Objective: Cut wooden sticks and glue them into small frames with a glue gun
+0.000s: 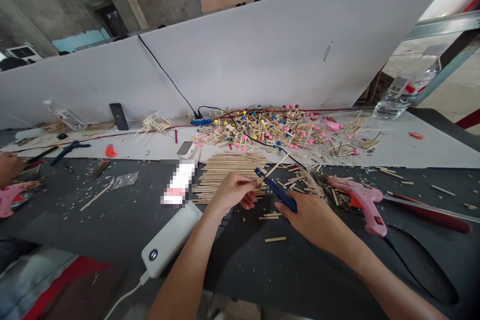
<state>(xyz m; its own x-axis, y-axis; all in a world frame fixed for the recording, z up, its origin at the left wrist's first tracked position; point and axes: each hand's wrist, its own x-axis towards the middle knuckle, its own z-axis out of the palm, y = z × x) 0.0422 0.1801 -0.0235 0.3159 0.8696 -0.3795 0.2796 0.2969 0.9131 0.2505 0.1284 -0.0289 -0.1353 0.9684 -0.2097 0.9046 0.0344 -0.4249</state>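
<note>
My left hand [233,192] pinches a thin wooden stick [275,166] that points up and to the right. My right hand [313,220] is closed round blue-handled cutters [277,190], whose tip meets the stick close to my left fingers. Both hands hover over the dark mat [123,215], just in front of a neat stack of plain wooden sticks [228,170]. Short cut stick pieces [273,216] lie on the mat under my hands.
A pink glue gun [362,200] lies right of my right hand, with its black cord. A white power bank [170,240] lies at the near left. Sticks with coloured bead tips [270,127] are heaped by the white partition. Another person's hand [9,167] shows at far left.
</note>
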